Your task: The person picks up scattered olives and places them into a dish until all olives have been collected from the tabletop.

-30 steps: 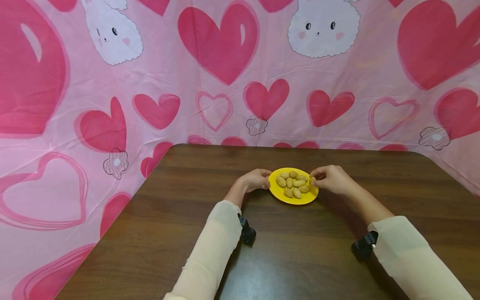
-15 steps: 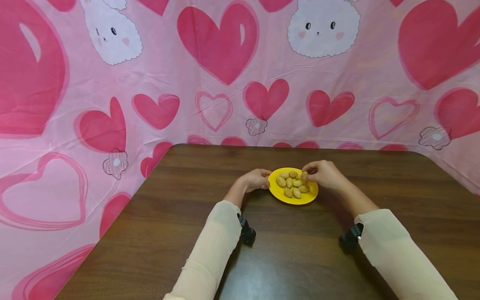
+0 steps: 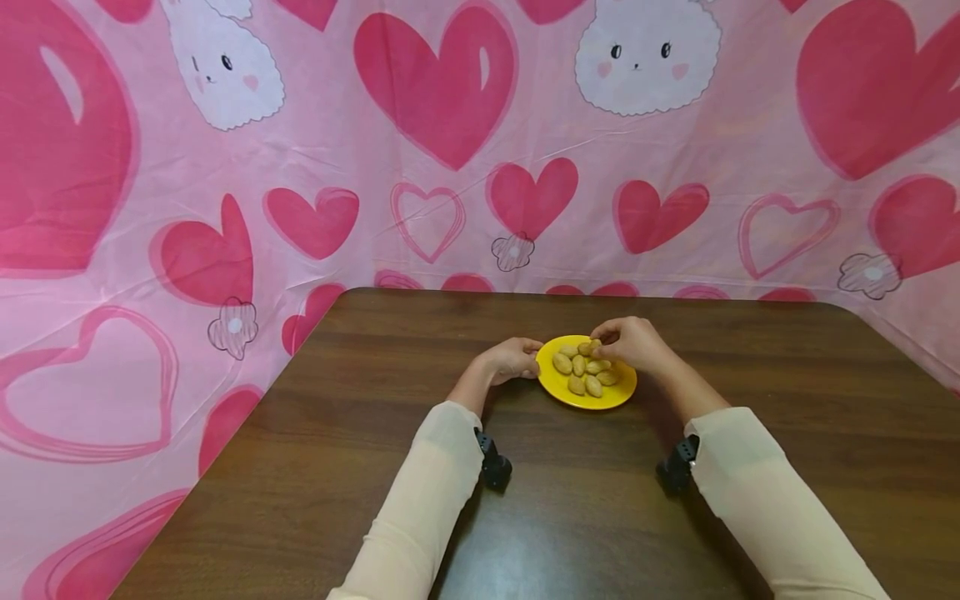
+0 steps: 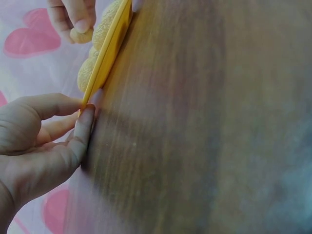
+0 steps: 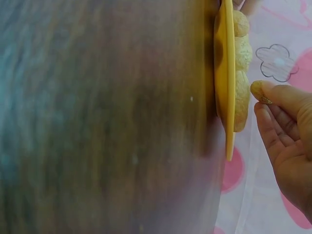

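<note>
A yellow plate (image 3: pixel 553 393) lies on the table, bearing several tan, wrinkled oval nuts (image 3: pixel 579 367). At its left side, my left hand (image 3: pixel 512 358) pinches the rim between thumb and fingers, which the left wrist view shows closely. My right hand (image 3: pixel 633 343) is over the far right part of the plate, thumb and fingertips pinching one tan oval nut (image 5: pixel 260 91). In the right wrist view a gap shows between that nut and the nuts piled on the plate. The right fingers hide part of the plate's far right rim in the head view.
The brown wooden table (image 3: pixel 337 442) reaches well beyond the plate on all sides. A pink cloth (image 3: pixel 420 100) printed with hearts and rabbits hangs behind it and along its left side. Each wrist carries a small black camera (image 3: pixel 493 462).
My right hand has moved left with the pinched nut, from the plate's right rim to over its far right part. The left hand and the plate have stayed where they were.
</note>
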Demonstrator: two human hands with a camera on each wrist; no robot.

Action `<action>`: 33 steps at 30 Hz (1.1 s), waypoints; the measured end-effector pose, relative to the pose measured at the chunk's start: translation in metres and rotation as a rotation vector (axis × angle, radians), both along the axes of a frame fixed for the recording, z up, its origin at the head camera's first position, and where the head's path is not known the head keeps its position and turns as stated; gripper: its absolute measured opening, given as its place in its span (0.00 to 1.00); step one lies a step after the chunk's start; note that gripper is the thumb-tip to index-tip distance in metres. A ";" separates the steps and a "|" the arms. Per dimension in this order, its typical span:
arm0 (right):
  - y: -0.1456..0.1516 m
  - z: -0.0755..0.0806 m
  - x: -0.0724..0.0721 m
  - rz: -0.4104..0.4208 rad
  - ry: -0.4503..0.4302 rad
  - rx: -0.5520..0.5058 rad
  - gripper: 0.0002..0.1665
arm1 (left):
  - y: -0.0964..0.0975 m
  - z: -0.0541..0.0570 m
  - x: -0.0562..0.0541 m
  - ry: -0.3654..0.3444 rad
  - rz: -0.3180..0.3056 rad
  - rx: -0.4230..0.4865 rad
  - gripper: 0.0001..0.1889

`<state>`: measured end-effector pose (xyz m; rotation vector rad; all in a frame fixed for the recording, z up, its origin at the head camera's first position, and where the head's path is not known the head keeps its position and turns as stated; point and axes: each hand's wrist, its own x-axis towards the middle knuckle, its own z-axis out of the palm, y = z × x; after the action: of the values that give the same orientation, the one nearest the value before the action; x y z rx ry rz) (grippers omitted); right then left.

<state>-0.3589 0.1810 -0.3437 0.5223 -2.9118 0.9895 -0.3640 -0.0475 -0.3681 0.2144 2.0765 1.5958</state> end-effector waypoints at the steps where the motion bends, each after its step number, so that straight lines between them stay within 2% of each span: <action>1: -0.001 0.000 -0.001 -0.001 -0.003 -0.001 0.15 | 0.000 0.000 0.000 0.000 0.000 0.001 0.33; 9: -0.004 -0.004 -0.002 -0.005 -0.008 0.027 0.14 | 0.000 0.000 0.001 -0.002 0.004 -0.007 0.33; 18: -0.006 -0.001 0.000 -0.020 -0.059 0.027 0.14 | -0.001 0.002 0.001 -0.008 -0.001 -0.005 0.34; 33: -0.005 -0.007 -0.002 -0.003 -0.034 0.046 0.09 | -0.001 0.002 0.001 0.000 -0.005 -0.009 0.33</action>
<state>-0.3611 0.1760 -0.3504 0.5072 -2.9708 0.9424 -0.3631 -0.0486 -0.3662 0.2159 2.0809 1.5834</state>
